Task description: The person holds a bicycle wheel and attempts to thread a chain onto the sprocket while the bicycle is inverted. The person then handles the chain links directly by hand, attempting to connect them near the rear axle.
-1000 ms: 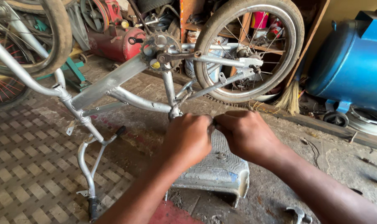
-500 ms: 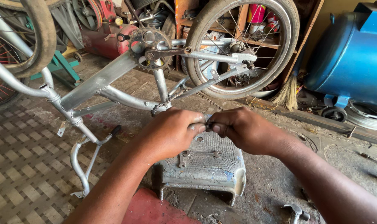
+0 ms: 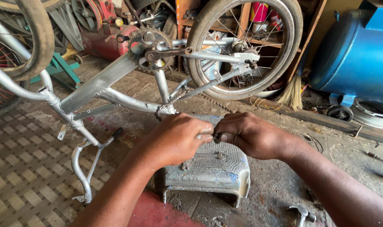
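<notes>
1. A person's left hand (image 3: 179,136) and right hand (image 3: 246,133) meet knuckle to knuckle above a small grey stool (image 3: 208,170) on the workshop floor, both clenched on a small dark part (image 3: 216,136) pinched between the fingertips. What the part is cannot be told; only a sliver shows where the two hands touch.

2. A spanner (image 3: 208,156) lies flat on the stool's top, just near of the hands and untouched by either.

3. Far of the hands stands an upturned silver bicycle frame (image 3: 103,82), its chainring and crank (image 3: 151,46) uppermost. A loose chain (image 3: 174,101) hangs from the frame, its end draped down close to the hands, and trails right across the floor toward the rear wheel (image 3: 246,48).

4. The step in hand looks to be close finger-work on a small fitting, probably one that belongs to the chain; the tight two-handed pinch suggests pressing or twisting two small pieces against each other.

5. Judged from this, the next move calls for a steady grip, force kept in line with the part so it does not slip out and drop to the floor, and perhaps the spanner if fingers alone will not do.

6. At far right sits a blue tank (image 3: 355,54), with a straw broom (image 3: 293,90) leaning beside it.
</notes>
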